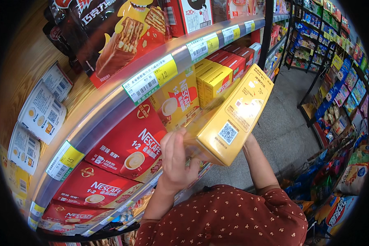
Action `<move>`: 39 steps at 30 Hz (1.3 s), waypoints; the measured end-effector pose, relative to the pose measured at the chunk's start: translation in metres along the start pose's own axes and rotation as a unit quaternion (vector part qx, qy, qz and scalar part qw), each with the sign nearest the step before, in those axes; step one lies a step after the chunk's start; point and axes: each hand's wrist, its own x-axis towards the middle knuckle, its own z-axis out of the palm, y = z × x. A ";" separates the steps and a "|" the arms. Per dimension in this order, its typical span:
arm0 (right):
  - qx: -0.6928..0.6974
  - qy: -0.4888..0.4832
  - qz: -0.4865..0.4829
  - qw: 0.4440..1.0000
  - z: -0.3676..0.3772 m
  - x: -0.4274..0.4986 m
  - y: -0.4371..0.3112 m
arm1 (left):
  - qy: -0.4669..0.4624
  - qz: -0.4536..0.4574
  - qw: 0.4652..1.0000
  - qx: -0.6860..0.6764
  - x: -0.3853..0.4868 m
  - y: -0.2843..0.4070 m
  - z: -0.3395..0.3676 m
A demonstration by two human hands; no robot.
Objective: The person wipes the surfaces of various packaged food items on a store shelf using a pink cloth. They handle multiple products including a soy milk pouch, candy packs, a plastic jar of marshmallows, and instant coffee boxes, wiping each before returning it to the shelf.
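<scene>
A golden-yellow carton is held tilted in front of the shelf, its printed narrow side with a square code facing up. My left hand grips its near-left end, with the fingers on the edge and the thumb below. Behind the carton's right side is my right hand; only its wrist end shows and its fingers are hidden. Just beyond my left hand, a yellow Nescafé 1+2 coffee box stands on the shelf. Red Nescafé boxes lie stacked to the left of that hand.
A curved shelf edge with price tags runs above the coffee boxes. Smaller yellow cartons and red cartons stand further along. Paper tubs and a chocolate wafer bag occupy the upper shelf. Across the tiled aisle hang snack bags.
</scene>
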 end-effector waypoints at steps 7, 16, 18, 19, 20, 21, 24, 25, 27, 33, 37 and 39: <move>0.002 -0.014 -0.020 1.000 -0.008 -0.007 -0.001 | 0.055 -0.031 0.997 -0.044 -0.014 0.003 0.026; 0.040 0.004 -0.010 0.999 -0.008 -0.015 0.018 | 0.128 0.016 0.988 -0.089 -0.028 -0.015 0.052; 0.049 0.004 -0.012 0.999 -0.007 -0.013 0.023 | 0.119 0.000 0.989 -0.086 -0.027 -0.020 0.047; 0.055 0.005 -0.013 0.998 -0.007 -0.013 0.027 | 0.127 0.000 0.987 -0.093 -0.024 -0.021 0.045; 0.061 0.006 -0.015 0.998 -0.007 -0.012 0.031 | 0.132 0.004 0.987 -0.097 -0.022 -0.024 0.044; 0.067 0.009 -0.018 0.998 -0.007 -0.012 0.037 | 0.136 0.009 0.986 -0.101 -0.020 -0.025 0.044; 0.087 0.030 -0.032 0.995 -0.010 -0.022 0.055 | 0.128 0.037 0.984 -0.120 -0.015 -0.027 0.040; 0.098 0.042 -0.044 0.993 -0.012 -0.029 0.066 | 0.129 0.047 0.982 -0.131 -0.013 -0.028 0.042; 0.105 0.062 -0.061 0.991 -0.008 -0.034 0.068 | 0.132 0.045 0.979 -0.146 -0.012 -0.029 0.043; -0.072 0.057 0.045 0.995 0.029 -0.013 -0.011 | 0.196 -0.186 0.946 -0.180 -0.023 -0.038 0.049; -0.060 0.060 0.055 0.995 0.036 -0.005 -0.018 | 0.186 -0.164 0.969 0.000 -0.010 -0.033 0.043; -0.044 0.068 0.070 0.994 0.036 -0.004 -0.019 | 0.166 -0.157 0.968 0.102 -0.001 -0.022 0.034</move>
